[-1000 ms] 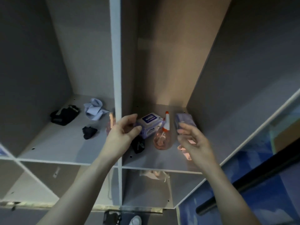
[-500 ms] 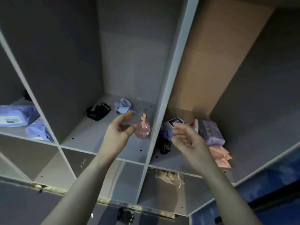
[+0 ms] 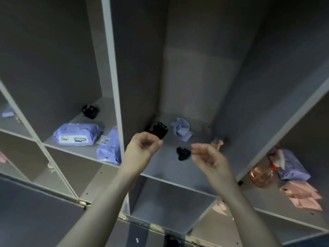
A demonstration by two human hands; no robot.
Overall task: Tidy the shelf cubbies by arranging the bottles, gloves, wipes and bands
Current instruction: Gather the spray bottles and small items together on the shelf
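Middle cubby of a grey laminate shelf unit [image 3: 114, 86], seen from the head. Both hands are raised before this cubby. The left hand [image 3: 142, 148] has its fingers loosely curled with thumb near forefinger, holding nothing visible. The right hand [image 3: 208, 157] is likewise loosely curled and apparently empty.

On the cubby floor lie a black band with notched edges [image 3: 157, 130] toward the back left, a crumpled pale blue glove [image 3: 181, 130] just right of it, and a small black bunched band [image 3: 183, 153] nearer the front. A pink bottle [image 3: 218, 143], blurred, stands at the cubby's right wall.

The step in hand is probably sorting this cubby. The next move likely calls for a fingertip pinch on the small band.
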